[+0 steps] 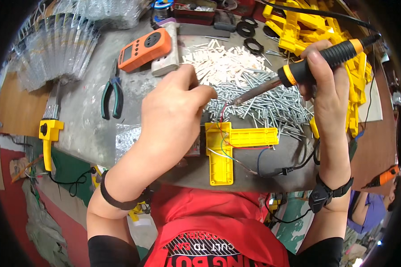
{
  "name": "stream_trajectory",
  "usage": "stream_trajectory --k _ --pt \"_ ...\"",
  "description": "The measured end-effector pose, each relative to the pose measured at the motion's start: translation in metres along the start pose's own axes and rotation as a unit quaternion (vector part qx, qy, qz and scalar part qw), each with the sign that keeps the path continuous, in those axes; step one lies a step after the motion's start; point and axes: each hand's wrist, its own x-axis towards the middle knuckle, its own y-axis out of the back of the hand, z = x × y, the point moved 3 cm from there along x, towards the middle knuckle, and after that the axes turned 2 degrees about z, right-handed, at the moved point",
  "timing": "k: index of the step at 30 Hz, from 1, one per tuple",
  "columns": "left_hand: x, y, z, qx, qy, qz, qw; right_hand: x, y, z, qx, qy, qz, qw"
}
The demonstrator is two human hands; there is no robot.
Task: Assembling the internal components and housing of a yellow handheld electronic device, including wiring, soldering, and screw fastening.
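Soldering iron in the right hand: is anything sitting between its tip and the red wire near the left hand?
Nothing visible does. The right hand holds the soldering iron with its tip beside the red wire, near the left hand; whether tip and wire touch is unclear. The loose metal fasteners appear to lie below.

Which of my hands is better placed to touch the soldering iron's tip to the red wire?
Your right hand, I'd say: it grips the soldering iron, whose tip points leftward, close to the red wire. Your left hand is near the wire too, but without the iron.
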Motion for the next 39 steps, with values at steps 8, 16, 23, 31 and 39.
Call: stream_trajectory --k 8,16,23,31,39 --pt "0.002 -0.006 -0.005 -0.016 -0.017 0.010 1.000 0.004 -0.003 0.005 -0.023 -0.016 0.001 1.000" --pt "0.002 -0.011 -0.007 -0.012 -0.009 0.002 1.000 0.005 -0.002 0.008 -0.039 -0.021 0.006 0.999" --pt "0.002 -0.010 -0.005 -0.009 -0.013 -0.005 1.000 0.006 -0.002 0.010 -0.039 -0.026 0.012 0.999" --pt "0.001 -0.009 -0.005 -0.015 -0.001 -0.015 1.000 0.006 -0.004 0.009 -0.025 -0.024 0.001 0.999" --pt "-0.003 0.013 0.006 -0.040 0.003 0.016 0.999 0.006 0.004 0.009 -0.028 -0.014 0.023 0.999"
